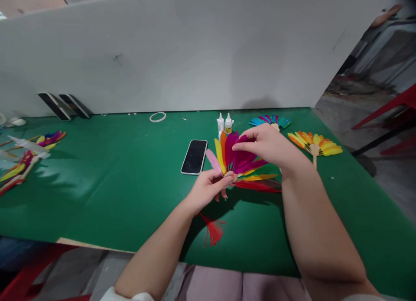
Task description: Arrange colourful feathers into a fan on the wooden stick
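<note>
My left hand is closed around the base of a feather fan, held just above the green table. Its feathers spread outward in pink, yellow, orange, magenta and red. From above, my right hand pinches at the upper magenta feathers, thumb and fingertips together. A red tassel hangs or lies below my left wrist; I cannot tell which. Behind the fan stand small white glue bottles, partly hidden by the feathers. The fan's handle is mostly covered by my left hand.
A phone lies left of the fan. To the right are a yellow-orange feather fan and a blue one. A white ring rests near the grey partition. Loose colourful feathers lie far left.
</note>
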`<action>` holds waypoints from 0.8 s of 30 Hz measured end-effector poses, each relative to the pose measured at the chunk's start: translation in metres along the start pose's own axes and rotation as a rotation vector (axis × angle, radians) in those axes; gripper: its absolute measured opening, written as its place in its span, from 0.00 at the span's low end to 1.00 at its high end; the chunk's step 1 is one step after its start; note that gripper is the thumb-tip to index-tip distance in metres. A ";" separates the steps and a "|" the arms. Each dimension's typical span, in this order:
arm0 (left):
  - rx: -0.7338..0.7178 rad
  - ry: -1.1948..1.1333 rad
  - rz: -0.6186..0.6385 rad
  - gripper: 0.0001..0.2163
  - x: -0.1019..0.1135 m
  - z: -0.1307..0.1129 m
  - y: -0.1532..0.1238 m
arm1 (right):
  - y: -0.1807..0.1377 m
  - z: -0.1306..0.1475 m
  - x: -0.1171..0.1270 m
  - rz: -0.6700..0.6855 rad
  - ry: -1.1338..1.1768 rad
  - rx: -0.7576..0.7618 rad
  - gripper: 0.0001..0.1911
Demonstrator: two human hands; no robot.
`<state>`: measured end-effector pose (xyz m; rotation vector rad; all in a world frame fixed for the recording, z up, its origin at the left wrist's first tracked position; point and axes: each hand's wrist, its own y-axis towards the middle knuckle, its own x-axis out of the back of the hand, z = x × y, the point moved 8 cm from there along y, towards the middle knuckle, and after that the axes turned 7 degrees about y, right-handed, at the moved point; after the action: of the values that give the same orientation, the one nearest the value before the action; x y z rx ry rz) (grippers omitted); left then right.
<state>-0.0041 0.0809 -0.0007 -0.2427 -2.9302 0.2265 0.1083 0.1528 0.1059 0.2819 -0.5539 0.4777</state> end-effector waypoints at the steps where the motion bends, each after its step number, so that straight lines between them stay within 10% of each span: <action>1: 0.001 0.001 -0.001 0.14 0.000 -0.001 0.000 | 0.001 -0.001 -0.001 0.011 0.009 -0.004 0.15; 24: 0.056 0.018 0.011 0.14 -0.003 0.002 -0.001 | 0.001 -0.006 -0.011 0.111 0.176 -0.054 0.11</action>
<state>-0.0016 0.0795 -0.0028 -0.2519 -2.9008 0.3066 0.1028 0.1522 0.0947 0.1561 -0.4117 0.5875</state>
